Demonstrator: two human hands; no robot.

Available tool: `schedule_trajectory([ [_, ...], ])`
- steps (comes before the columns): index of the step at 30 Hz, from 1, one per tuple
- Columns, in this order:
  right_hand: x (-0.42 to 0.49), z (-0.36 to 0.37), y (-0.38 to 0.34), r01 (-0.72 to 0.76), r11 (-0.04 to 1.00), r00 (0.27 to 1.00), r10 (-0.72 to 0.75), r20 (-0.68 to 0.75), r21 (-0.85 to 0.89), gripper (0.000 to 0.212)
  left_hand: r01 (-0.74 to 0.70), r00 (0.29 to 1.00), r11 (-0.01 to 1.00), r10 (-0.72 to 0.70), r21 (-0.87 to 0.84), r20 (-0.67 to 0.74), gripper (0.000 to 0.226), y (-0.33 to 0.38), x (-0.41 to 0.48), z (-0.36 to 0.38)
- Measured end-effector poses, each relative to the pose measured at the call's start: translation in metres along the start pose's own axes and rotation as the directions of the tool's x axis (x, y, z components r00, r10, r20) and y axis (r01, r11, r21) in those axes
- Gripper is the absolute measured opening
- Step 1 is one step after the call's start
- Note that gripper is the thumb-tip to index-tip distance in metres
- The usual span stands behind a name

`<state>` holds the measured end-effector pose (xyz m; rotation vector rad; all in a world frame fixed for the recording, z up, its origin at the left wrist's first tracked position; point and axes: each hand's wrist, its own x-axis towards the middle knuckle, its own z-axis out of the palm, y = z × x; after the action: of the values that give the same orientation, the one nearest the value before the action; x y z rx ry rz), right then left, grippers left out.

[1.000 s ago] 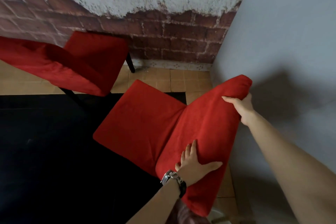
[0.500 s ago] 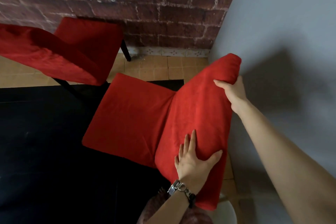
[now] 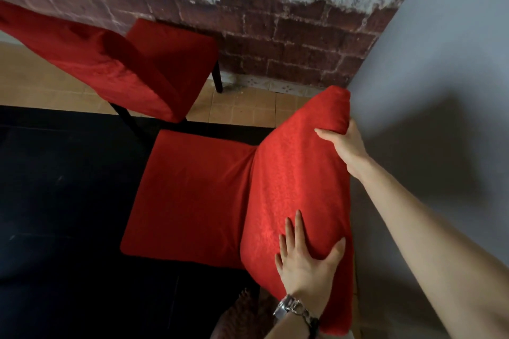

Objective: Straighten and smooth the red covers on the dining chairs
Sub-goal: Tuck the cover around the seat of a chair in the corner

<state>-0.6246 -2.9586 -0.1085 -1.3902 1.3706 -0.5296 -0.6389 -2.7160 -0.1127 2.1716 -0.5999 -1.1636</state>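
Observation:
A dining chair with a red cover stands below me, its seat (image 3: 190,198) on the left and its backrest (image 3: 300,173) on the right. My left hand (image 3: 305,259) lies on the lower front of the backrest, fingers straight and thumb spread over its edge. My right hand (image 3: 344,146) grips the backrest's top edge near the far corner, its thumb on the front and its fingers hidden behind. A second red-covered chair (image 3: 115,63) stands at the upper left, turned toward the brick wall.
A black table top (image 3: 60,201) fills the left and lower part of the view, right against the near chair's seat. A grey wall (image 3: 440,91) runs close behind the backrest on the right. Tan floor tiles (image 3: 242,107) meet a brick-patterned wall (image 3: 275,36) ahead.
The view has swung, so the near chair sits further right and lower in frame. My left hand has slid a little up the backrest; my right hand keeps its hold on the top edge.

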Motion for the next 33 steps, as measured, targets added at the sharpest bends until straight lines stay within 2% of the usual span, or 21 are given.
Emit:
schedule_trajectory([
  [6, 0.006, 0.012, 0.0, -0.001, 1.0, 0.999, 0.001, 0.038, -0.009, 0.074, 0.035, 0.996, 0.998, -0.039, -0.054, -0.084, 0.092, 0.003, -0.004, 0.003],
  [11, 0.011, 0.034, -0.01, 0.044, 0.999, 0.99, -0.041, 0.135, -0.018, 0.068, 0.066, 0.984, 0.99, -0.085, -0.123, -0.155, 0.093, 0.008, -0.004, 0.004],
  [16, 0.013, 0.062, -0.021, 0.104, 0.994, 0.964, -0.092, 0.25, -0.037, 0.074, 0.099, 0.966, 0.974, -0.143, -0.204, -0.214, 0.093, 0.013, -0.003, 0.003],
  [23, 0.01, 0.084, -0.032, 0.194, 0.97, 0.943, -0.143, 0.3, -0.145, 0.085, 0.118, 0.961, 0.949, -0.184, -0.293, -0.208, 0.096, 0.014, 0.004, -0.002],
  [33, 0.003, 0.073, -0.024, 0.316, 0.925, 0.868, -0.192, 0.458, -0.211, 0.09, 0.14, 0.97, 0.96, -0.182, -0.244, -0.161, 0.095, 0.02, 0.032, -0.01],
])
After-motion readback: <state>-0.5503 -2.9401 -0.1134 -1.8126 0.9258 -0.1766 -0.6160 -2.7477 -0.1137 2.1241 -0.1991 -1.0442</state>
